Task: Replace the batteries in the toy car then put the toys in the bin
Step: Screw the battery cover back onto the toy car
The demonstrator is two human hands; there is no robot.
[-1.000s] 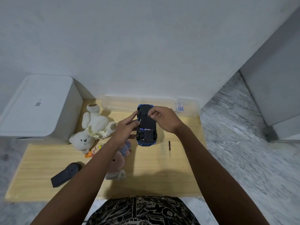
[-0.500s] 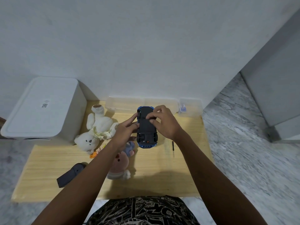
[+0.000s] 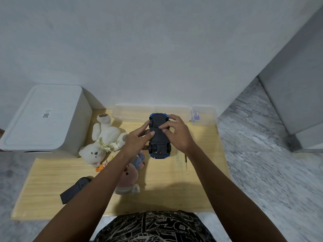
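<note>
Both forearms bare, no sleeves showing from elbow to wrist. No watch, rings or bands seen on left hand (image 3: 138, 139) or right hand (image 3: 178, 135). Nails short, unpainted as far as can be told. At bottom centre of frame: a garment (image 3: 153, 227), black fabric w/ dense pale line-drawn print, sketch-like pattern all over; garment type can't be told.

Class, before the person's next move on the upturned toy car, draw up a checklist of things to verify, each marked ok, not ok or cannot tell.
1. Blue toy car upside down, underside showing: ok.
2. Left hand and right hand both hold it: ok.
3. Battery cover seated: cannot tell.
4. Thin black screwdriver on the wooden table, beside the right forearm: ok.
5. White lidded bin open for toys: not ok, lid on.
</note>
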